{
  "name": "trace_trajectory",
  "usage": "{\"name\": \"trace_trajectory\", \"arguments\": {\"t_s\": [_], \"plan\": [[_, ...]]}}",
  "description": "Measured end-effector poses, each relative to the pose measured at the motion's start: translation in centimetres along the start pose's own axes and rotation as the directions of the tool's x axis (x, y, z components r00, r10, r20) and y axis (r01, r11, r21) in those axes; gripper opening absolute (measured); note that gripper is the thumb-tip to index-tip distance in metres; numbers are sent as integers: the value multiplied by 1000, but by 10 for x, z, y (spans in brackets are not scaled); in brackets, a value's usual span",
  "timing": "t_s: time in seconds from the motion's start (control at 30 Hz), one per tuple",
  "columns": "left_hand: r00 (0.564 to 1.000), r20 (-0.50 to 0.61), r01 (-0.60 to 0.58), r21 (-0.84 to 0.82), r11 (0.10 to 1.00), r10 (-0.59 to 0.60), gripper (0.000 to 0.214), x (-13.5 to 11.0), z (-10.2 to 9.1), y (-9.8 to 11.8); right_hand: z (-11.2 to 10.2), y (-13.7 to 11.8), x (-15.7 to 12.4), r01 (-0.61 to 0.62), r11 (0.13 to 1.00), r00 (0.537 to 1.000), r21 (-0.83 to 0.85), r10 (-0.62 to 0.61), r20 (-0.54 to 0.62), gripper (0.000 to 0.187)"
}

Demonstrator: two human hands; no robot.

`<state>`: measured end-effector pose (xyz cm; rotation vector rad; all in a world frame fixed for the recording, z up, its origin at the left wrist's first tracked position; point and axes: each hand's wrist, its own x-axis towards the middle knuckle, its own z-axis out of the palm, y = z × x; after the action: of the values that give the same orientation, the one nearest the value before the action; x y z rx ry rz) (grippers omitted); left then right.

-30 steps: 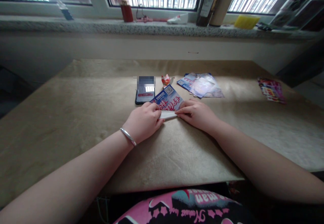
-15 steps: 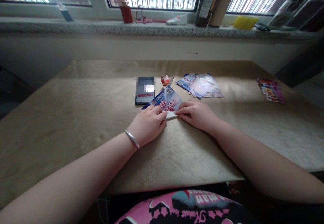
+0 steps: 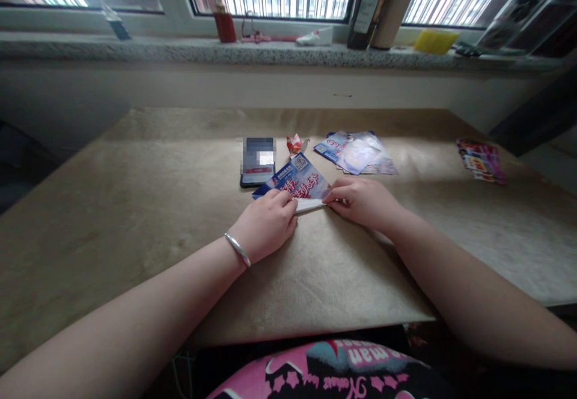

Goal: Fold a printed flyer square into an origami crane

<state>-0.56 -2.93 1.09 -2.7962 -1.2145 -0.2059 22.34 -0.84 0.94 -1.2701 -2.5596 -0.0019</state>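
A blue printed paper sheet with red lettering and a QR code lies on the table between my hands. Its near edge is folded over into a narrow white strip. My left hand, with a silver bangle at the wrist, is closed on the left part of this fold and hides the corner below it. Fingers and thumb of my right hand pinch the strip near its right end. Just beyond the sheet stands a small red and white folded paper figure.
A phone lies left of the sheet, close to its edge. Several printed sheets overlap behind my right hand. Colourful leaflets rest at the table's far right. A granite windowsill holds a red container, a dark jar and a yellow block.
My right hand has slid to the right along the folded edge, leaving more of the white strip showing. My left hand stays nearly in place on the paper.
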Motion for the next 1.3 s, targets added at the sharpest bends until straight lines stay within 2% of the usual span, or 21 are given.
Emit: {"name": "trace_trajectory", "arguments": {"t_s": [0.27, 0.6, 0.97, 1.13, 1.3], "plan": [[1000, 21, -15, 15, 1000, 15, 28, -1, -3, 1, 1, -3, 2, -11, 1000, 1000, 12, 11, 17, 17], [998, -43, -46, 59, 997, 49, 28, -1, 3, 1, 2, -2, 2, -17, 999, 1000, 30, 16, 27, 19], [998, -5, -57, 78, 995, 58, 29, -1, 1, 1, 2, -4, 2, -20, 999, 999, -34, 21, 34, 18], [999, 9, -50, 65, 997, 50, 29, 0, 0, 1, 1, -3, 1, -18, 1000, 999, -11, 18, 35, 18], [999, -3, -48, 46, 998, 49, 30, -1, 0, 1, 1, -8, 2, 57, 998, 998, -22, -57, 3, 20]]}}
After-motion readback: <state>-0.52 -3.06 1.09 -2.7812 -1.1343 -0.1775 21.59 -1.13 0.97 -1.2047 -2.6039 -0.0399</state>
